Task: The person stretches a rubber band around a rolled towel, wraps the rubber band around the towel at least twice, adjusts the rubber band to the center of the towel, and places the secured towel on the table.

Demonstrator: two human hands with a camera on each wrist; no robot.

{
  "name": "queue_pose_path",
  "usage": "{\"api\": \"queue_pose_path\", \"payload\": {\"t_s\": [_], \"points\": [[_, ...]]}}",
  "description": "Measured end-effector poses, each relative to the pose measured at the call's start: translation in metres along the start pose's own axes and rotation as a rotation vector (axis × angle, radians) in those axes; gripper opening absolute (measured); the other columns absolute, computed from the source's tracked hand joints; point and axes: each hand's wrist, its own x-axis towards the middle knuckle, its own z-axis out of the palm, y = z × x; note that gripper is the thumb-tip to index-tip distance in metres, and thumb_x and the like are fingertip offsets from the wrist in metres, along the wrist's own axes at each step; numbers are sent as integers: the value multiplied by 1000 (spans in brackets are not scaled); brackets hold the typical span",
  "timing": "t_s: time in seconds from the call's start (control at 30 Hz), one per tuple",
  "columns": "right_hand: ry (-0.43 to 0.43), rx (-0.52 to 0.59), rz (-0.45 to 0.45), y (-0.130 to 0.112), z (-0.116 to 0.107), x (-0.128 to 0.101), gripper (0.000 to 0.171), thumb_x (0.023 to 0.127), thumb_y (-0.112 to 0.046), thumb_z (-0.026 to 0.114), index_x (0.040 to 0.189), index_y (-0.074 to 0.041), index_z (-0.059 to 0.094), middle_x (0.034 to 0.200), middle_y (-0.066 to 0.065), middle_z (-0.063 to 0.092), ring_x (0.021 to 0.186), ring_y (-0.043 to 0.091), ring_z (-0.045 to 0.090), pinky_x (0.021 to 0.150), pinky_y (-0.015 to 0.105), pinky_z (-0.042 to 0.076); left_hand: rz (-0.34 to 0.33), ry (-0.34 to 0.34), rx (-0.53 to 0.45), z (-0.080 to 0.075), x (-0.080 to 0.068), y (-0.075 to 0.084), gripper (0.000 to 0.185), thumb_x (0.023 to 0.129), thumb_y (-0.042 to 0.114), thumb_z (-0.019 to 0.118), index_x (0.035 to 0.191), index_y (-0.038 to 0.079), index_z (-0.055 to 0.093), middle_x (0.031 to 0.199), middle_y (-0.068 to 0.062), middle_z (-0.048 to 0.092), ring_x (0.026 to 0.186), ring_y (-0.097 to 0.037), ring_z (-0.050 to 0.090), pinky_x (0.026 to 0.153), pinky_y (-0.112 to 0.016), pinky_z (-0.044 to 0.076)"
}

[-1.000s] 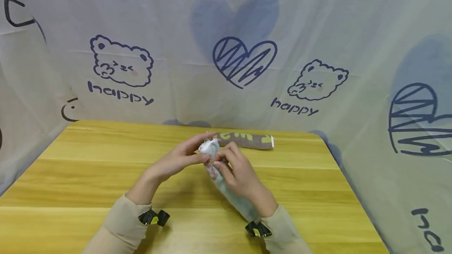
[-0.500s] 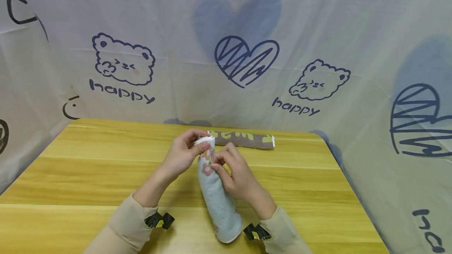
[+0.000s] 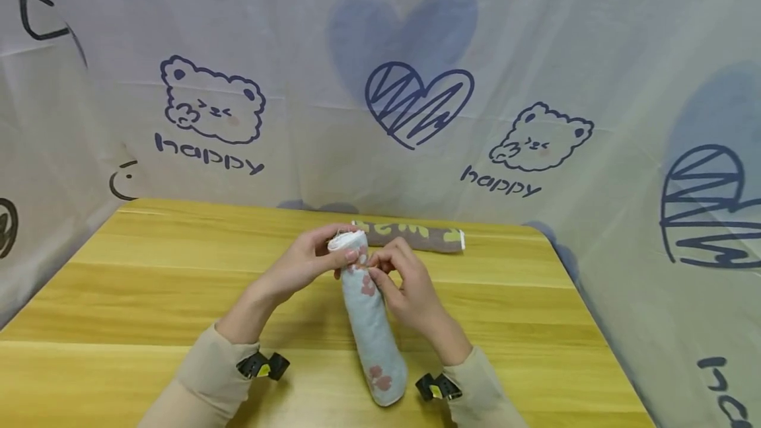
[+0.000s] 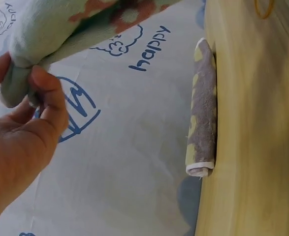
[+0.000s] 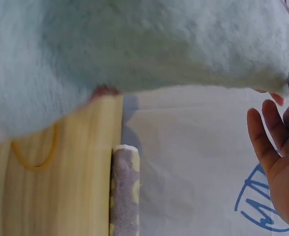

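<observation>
A rolled light-blue towel (image 3: 368, 322) with pink flowers slants down toward me in the head view. My left hand (image 3: 291, 273) grips its upper end, thumb across the front, just below the white rolled edge. In the left wrist view the towel (image 4: 46, 34) is pinched in to a narrow neck near this end. A thin orange rubber band (image 3: 359, 266) crosses the neck. At the towel's right side, thumb and forefinger of my right hand (image 3: 410, 286) pinch the band. The right wrist view shows mostly the towel's blue underside (image 5: 149, 49).
Another rolled towel, brown with yellow shapes (image 3: 416, 236), lies along the back of the wooden table (image 3: 505, 335). A loose orange rubber band (image 5: 33, 168) rests on the tabletop. Behind stands a printed cloth (image 3: 309, 144). Each wrist wears a black camera strap (image 3: 261, 365).
The blue towel's lower end has swung out from under my right forearm to between the hands, and the towel has turned, so different flowers show. Both hands stay near its upper end.
</observation>
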Motion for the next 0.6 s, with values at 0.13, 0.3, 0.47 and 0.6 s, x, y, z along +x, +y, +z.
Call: {"api": "queue_pose_path", "payload": {"t_s": [0.13, 0.3, 0.47, 0.6], "points": [[47, -8, -37, -4, -2, 2, 5, 103, -7, 65, 104, -3, 63, 95, 7, 56, 83, 18, 57, 70, 26, 56, -32, 37, -3, 1, 1, 2, 38, 105, 17, 64, 136, -4, 58, 111, -13, 64, 85, -17, 62, 71, -26, 55], [133, -73, -122, -10, -2, 5, 6, 103, -10, 66, 102, -3, 66, 93, 7, 61, 79, 18, 60, 65, 22, 56, -45, 69, -12, 5, 0, 2, 33, 104, 16, 66, 128, -4, 57, 105, -13, 64, 74, -16, 58, 62, -26, 51], [143, -115, -168, -15, -4, 7, 3, 100, -6, 70, 101, -3, 70, 95, 8, 66, 78, 18, 63, 65, 18, 55, -29, 48, -43, 9, -1, 3, 29, 105, 15, 64, 122, -4, 52, 101, -14, 62, 69, -15, 56, 57, -25, 49], [124, -124, -151, -17, -7, 7, 7, 95, 0, 74, 100, -2, 73, 97, 8, 68, 78, 18, 65, 66, 18, 56, -18, 62, -73, 14, 0, 4, 25, 105, 13, 63, 120, -4, 51, 102, -13, 61, 70, -14, 58, 57, -23, 51]]}}
